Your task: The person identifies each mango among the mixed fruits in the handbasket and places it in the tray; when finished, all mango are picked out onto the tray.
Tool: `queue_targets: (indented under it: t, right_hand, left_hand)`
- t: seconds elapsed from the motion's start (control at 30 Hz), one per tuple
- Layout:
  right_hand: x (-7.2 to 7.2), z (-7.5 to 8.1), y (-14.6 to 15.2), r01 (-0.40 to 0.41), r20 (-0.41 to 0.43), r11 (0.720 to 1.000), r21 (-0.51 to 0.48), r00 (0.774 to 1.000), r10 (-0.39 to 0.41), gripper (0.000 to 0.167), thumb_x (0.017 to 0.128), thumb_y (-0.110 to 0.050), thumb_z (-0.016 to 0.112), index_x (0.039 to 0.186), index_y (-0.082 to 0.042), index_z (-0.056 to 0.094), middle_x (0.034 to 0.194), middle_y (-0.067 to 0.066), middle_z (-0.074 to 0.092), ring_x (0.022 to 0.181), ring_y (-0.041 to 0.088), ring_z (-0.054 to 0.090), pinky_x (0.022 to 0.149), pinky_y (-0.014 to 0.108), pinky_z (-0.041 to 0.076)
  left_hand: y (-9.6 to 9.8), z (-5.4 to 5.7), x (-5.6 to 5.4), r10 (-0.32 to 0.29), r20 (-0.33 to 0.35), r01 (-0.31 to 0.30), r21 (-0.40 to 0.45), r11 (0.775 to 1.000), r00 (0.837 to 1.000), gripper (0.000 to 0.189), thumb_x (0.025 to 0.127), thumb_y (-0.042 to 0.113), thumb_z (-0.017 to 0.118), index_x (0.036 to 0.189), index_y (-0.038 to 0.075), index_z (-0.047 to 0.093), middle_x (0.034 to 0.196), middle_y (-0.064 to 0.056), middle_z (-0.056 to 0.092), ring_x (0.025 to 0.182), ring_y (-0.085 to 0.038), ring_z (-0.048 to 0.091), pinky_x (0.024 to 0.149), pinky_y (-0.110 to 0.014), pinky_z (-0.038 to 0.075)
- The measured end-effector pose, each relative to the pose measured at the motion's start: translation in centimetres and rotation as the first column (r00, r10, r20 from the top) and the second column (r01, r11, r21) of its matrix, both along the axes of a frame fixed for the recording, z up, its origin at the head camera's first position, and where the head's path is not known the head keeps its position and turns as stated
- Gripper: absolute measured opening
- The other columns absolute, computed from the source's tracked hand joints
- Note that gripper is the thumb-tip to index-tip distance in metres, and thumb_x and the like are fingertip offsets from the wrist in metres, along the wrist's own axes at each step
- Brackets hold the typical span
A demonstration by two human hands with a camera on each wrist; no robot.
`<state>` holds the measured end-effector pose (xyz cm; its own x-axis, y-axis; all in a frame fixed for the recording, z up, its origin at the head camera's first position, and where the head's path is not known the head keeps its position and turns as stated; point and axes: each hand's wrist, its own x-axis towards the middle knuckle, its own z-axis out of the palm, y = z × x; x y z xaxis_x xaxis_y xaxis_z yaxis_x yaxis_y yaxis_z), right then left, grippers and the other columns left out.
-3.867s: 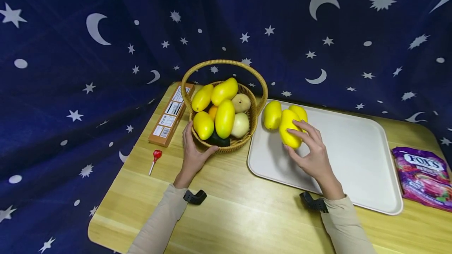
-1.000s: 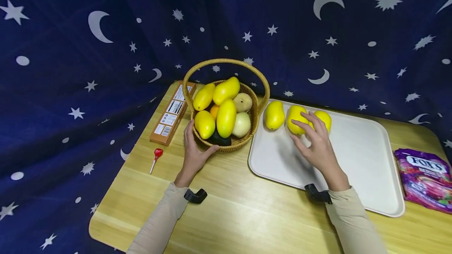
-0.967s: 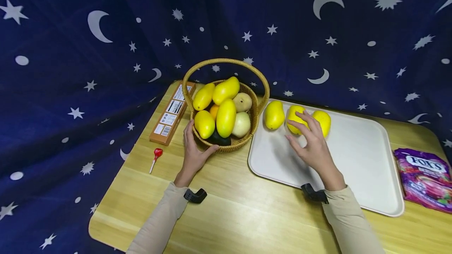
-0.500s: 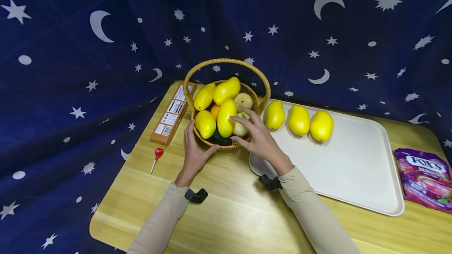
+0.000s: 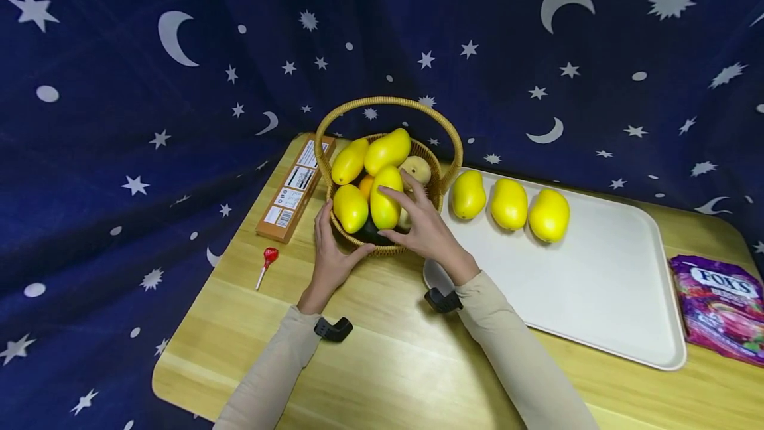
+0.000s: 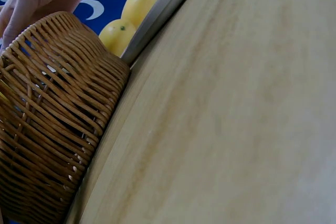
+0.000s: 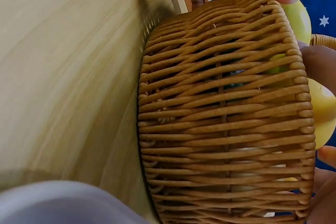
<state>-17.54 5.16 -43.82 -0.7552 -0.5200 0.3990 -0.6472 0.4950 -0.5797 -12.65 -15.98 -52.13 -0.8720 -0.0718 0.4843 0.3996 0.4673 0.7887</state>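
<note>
At left, an orange-brown box (image 5: 296, 188) lies on the wooden table (image 5: 382, 357), a red lollipop (image 5: 270, 255) just below it. Near the centre, the left hand (image 5: 335, 265) clamps the front left of a wicker basket (image 5: 390, 251) of fruit. Inside it is a yellow mango (image 5: 383, 213), which the right hand (image 5: 428, 229) holds between thumb and fingers. Right of centre, three more mangoes (image 5: 509, 204) line the upper left of a white tray (image 5: 597, 277); a purple bag (image 5: 719, 307) lies at the right edge.

bkgd cloth (image 5: 495, 78): navy (wht star/moon print) | tbl (image 5: 388, 363): lt wood
</note>
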Motion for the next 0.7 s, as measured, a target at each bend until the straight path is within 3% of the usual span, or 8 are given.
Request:
queue_targets:
  t: [0.23, 0.47, 0.7]
  right_hand:
    - [-0.1, -0.1, -0.1, 0.002, -0.017, 1.0, 0.008, 1.0, -0.002, 0.073, 0.078, -0.026, 0.085, 0.142, -0.022, 0.05, 0.159, 0.021, 0.02, 0.135, 0.041, 0.042, 0.101, 0.05, 0.047]
    - [0.7, 0.5, 0.8, 0.008, -0.041, 0.998, -0.057, 0.999, -0.01, 0.074, 0.073, -0.024, 0.087, 0.138, -0.02, 0.054, 0.158, 0.018, 0.022, 0.124, 0.036, 0.054, 0.094, 0.046, 0.052]
    - [1.5, 1.1, 2.3, -0.009, -0.088, 0.996, -0.085, 0.996, 0.001, 0.073, 0.071, -0.022, 0.088, 0.137, -0.018, 0.055, 0.156, 0.018, 0.025, 0.126, 0.034, 0.051, 0.098, 0.043, 0.05]
  left_hand:
    - [0.0, -0.2, 0.0, -0.002, -0.003, 0.002, 0.001, 1.0, 1.0, 0.115, 0.075, 0.065, 0.071, 0.156, 0.008, 0.013, 0.158, -0.012, 0.02, 0.144, -0.03, 0.022, 0.113, -0.061, 0.021]
    - [0.1, -0.1, 0.0, 0.003, -0.01, -0.003, 0.0, 1.0, 1.0, 0.116, 0.075, 0.066, 0.071, 0.156, 0.007, 0.014, 0.158, -0.014, 0.02, 0.144, -0.031, 0.023, 0.113, -0.061, 0.021]
    - [0.2, 0.0, 0.0, 0.024, -0.008, -0.024, 0.007, 1.0, 1.0, 0.118, 0.072, 0.068, 0.072, 0.156, 0.007, 0.016, 0.156, -0.015, 0.023, 0.143, -0.031, 0.024, 0.114, -0.058, 0.022]
